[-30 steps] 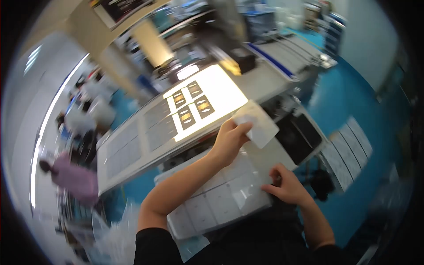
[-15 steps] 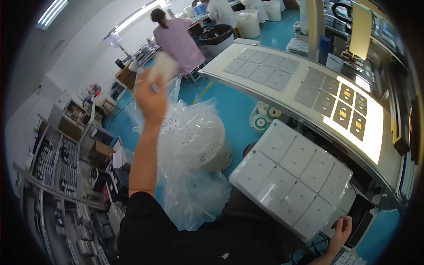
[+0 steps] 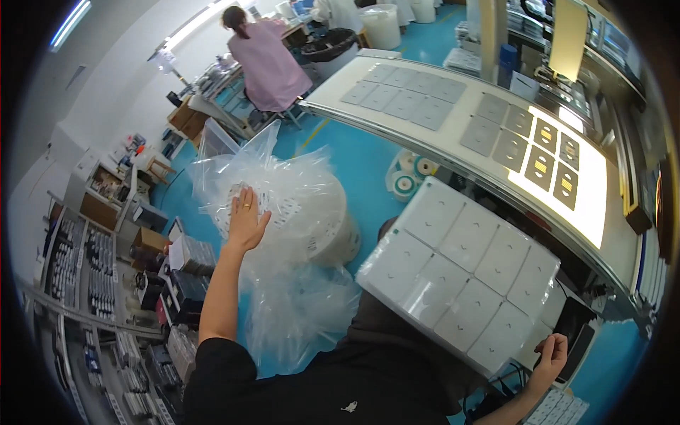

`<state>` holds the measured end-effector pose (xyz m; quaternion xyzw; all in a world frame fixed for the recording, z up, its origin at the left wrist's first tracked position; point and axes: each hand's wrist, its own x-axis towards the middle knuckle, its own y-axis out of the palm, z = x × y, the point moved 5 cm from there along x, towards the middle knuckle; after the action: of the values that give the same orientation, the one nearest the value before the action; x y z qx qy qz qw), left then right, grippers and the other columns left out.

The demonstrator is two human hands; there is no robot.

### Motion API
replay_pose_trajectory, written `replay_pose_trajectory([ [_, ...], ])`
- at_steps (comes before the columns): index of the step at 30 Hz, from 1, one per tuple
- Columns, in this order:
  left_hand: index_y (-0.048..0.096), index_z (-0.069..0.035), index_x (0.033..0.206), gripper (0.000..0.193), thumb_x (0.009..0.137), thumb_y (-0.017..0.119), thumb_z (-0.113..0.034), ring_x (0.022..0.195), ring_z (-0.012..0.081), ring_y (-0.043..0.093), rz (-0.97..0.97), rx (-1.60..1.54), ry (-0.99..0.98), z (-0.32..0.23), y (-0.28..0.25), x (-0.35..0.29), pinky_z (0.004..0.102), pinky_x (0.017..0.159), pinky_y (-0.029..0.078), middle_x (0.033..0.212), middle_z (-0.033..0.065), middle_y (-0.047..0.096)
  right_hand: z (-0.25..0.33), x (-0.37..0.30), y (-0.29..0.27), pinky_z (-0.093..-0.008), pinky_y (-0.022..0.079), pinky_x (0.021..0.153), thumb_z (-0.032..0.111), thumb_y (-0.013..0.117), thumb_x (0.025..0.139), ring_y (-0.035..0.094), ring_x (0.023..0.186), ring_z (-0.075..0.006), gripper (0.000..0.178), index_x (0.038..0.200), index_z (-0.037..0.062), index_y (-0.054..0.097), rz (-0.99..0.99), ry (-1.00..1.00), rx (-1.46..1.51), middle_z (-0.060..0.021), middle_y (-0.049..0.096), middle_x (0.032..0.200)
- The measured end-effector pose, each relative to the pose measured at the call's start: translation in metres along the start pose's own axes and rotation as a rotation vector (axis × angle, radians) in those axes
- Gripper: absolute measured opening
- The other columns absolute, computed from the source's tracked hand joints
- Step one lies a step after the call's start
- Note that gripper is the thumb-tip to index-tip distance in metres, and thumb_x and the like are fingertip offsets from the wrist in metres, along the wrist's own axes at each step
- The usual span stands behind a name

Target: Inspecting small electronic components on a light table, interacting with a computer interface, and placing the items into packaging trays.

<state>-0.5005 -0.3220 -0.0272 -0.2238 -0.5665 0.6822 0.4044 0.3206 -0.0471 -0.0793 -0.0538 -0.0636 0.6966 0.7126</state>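
Note:
My left hand (image 3: pixel 246 221) is stretched out over a large clear plastic bag (image 3: pixel 312 170) that lines a white bin (image 3: pixel 338 237). Its fingers lie flat and nothing shows in its grasp. Pale pieces with dark marks (image 3: pixel 283 211) show through the plastic close to the hand. At the lower right my right hand (image 3: pixel 551 360) has curled fingers, thumb near the fingertips. Whatever it may hold is hidden. Beside it lies a stack of white sheets (image 3: pixel 464 273), divided into several rounded panels, with a shiny wrap at its edges.
A long light-topped table (image 3: pixel 425 131) carries grey panel sheets (image 3: pixel 404 95) and dark cards on a glowing area (image 3: pixel 593 205). Rolls of tape (image 3: pixel 411 173) lie below it. A person in a pink smock (image 3: pixel 268 65) sits beyond. Shelves (image 3: pixel 99 276) line the left.
My left hand has come down from a raised position onto the bag; the blurred pale piece it held is no longer in it. My right hand has stayed nearly in place.

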Motion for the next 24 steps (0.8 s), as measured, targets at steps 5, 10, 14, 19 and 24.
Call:
replay_pose_trajectory([
  [5,0.072,-0.003,0.138,0.043,0.104,0.073,-0.031,0.135,0.0441,0.064,-0.003,-0.287,0.223,-0.116,-0.033,-0.012,0.0534,0.121,0.047,0.14,0.024,0.072,0.008,-0.003,-0.025,-0.0301,0.053,0.091,0.005,0.065,0.111,0.062,0.103,-0.0175,0.007,0.116,0.0003,0.066,-0.318,-0.264,-0.395,-0.0075,0.061,0.112],
  [10,0.079,-0.004,0.102,0.023,0.1,0.073,-0.026,0.083,0.0473,0.07,0.313,-0.381,0.566,-0.216,-0.031,-0.037,0.0533,0.089,0.06,0.097,0.0244,0.076,0.02,0.021,-0.018,-0.0514,0.045,0.12,0.008,0.076,0.095,0.057,0.141,-0.0441,0.047,0.141,0.0009,0.068,-0.268,-0.505,-0.876,-0.0229,0.061,0.148],
  [14,0.08,-0.005,0.104,0.028,0.099,0.071,-0.031,0.097,0.0469,0.075,0.629,-0.385,0.494,-0.238,0.003,-0.056,0.0548,0.087,0.061,0.105,0.0261,0.078,0.006,0.033,-0.018,-0.0527,0.051,0.116,0.009,0.08,0.091,0.06,0.137,-0.0483,0.052,0.141,0.0014,0.068,-0.272,-0.517,-0.842,-0.026,0.06,0.151],
  [19,0.083,-0.007,0.112,0.041,0.101,0.063,-0.041,0.102,0.0452,0.077,1.157,-0.076,1.109,-0.272,0.094,-0.138,0.0539,0.089,0.062,0.112,0.0272,0.079,-0.014,0.037,-0.027,-0.0525,0.055,0.111,0.009,0.081,0.089,0.063,0.133,-0.0496,0.05,0.138,0.0012,0.069,-0.289,-0.479,-0.817,-0.0277,0.06,0.148],
  [24,0.076,0.002,0.113,0.032,0.099,0.067,-0.026,0.082,0.0458,0.077,1.151,-0.047,1.655,-0.315,0.177,-0.207,0.0557,0.075,0.062,0.101,0.0225,0.08,-0.015,0.035,-0.029,-0.0527,0.056,0.109,0.007,0.079,0.089,0.066,0.129,-0.0496,0.041,0.129,0.0023,0.074,-0.305,-0.442,-0.783,-0.0266,0.062,0.144],
])
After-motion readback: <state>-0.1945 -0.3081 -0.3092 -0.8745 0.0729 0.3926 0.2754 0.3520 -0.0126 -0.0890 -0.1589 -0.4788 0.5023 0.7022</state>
